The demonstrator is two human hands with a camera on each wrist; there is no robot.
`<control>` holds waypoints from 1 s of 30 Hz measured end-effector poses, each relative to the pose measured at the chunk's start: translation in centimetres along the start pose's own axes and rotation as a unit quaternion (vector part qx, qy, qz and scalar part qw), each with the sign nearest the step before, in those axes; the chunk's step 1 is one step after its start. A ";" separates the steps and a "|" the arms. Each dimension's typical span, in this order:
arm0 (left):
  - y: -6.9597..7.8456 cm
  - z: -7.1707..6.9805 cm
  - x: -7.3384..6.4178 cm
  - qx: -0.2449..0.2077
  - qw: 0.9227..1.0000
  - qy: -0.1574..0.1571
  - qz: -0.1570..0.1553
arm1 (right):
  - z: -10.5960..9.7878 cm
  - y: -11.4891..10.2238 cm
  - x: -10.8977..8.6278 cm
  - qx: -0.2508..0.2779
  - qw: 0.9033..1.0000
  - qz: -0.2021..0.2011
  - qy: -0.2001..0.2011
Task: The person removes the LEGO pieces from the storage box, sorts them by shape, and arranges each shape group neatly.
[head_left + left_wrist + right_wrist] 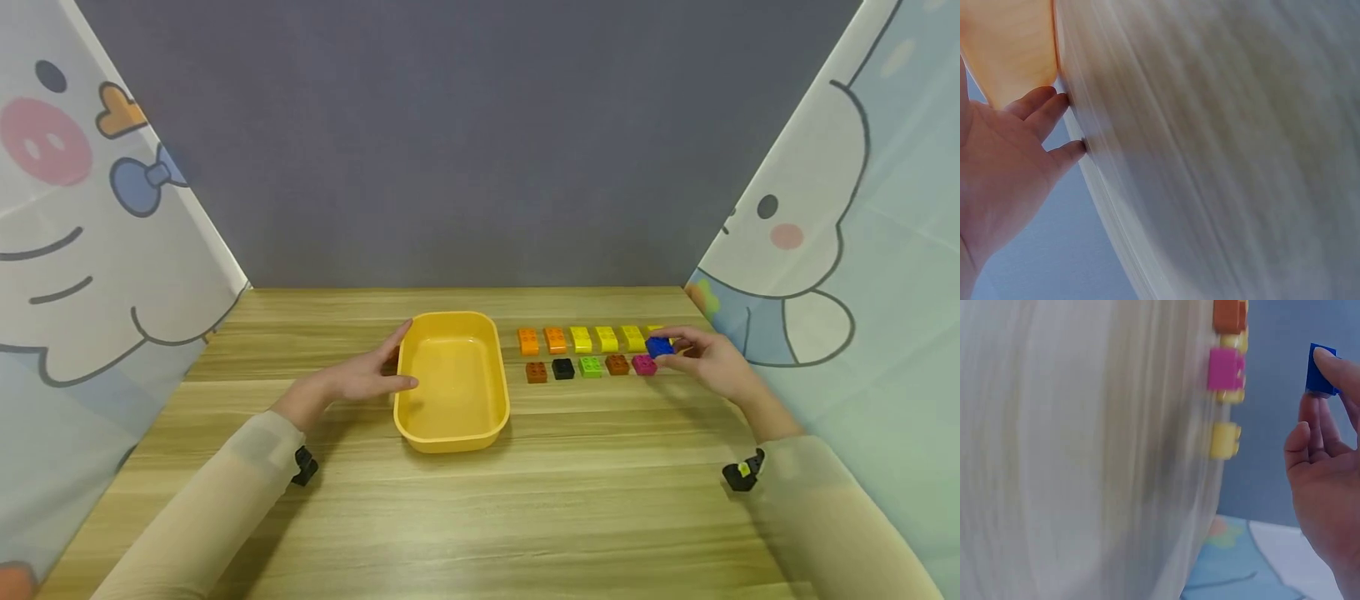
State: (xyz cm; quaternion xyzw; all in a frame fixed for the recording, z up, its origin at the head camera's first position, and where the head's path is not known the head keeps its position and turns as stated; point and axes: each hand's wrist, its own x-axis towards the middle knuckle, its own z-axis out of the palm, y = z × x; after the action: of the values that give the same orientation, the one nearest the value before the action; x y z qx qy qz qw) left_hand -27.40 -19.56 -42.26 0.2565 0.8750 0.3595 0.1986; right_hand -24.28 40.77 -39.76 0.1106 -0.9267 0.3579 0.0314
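A yellow plastic tray (pixel 453 440) stands at the middle of the wooden table. My left hand (pixel 363 375) holds its left wall, thumb over the rim and fingers along the outside; part of this hold also shows in the left wrist view. A blue toy brick (pixel 660 347) is pinched between the thumb and fingers of my right hand (pixel 708 360), at the right end of two brick rows. The right wrist view shows the blue brick (pixel 1320 370) raised above the table. Beneath it are a magenta brick (pixel 643 365) and a partly hidden yellow brick (pixel 1225 440).
Behind, orange bricks (pixel 528 341) and yellow bricks (pixel 607 338) form one row. The front row has brown bricks (pixel 536 372), a black brick (pixel 562 368) and a green brick (pixel 590 367). A grey panel (pixel 465 150) closes off the table's far edge, with printed cloths at both sides.
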 end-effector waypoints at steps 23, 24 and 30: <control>-0.2 0.0 -0.2 -0.005 1.000 0.001 -0.003 | -1.1 5.9 0.8 -0.058 0.993 0.045 -0.090; -0.2 0.0 -0.2 -0.005 1.000 0.001 -0.002 | -1.1 6.0 0.9 -0.062 0.993 0.043 -0.092; 0.0 -0.1 -0.1 -0.004 1.000 -0.001 -0.001 | -1.0 6.2 1.0 -0.078 0.992 0.049 -0.090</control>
State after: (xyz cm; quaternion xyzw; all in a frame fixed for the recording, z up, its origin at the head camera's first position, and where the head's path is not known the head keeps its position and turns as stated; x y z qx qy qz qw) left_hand -27.34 -19.69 -42.19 0.2555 0.8734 0.3628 0.2005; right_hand -26.73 45.74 -42.96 0.0940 -0.9550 0.2745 -0.0616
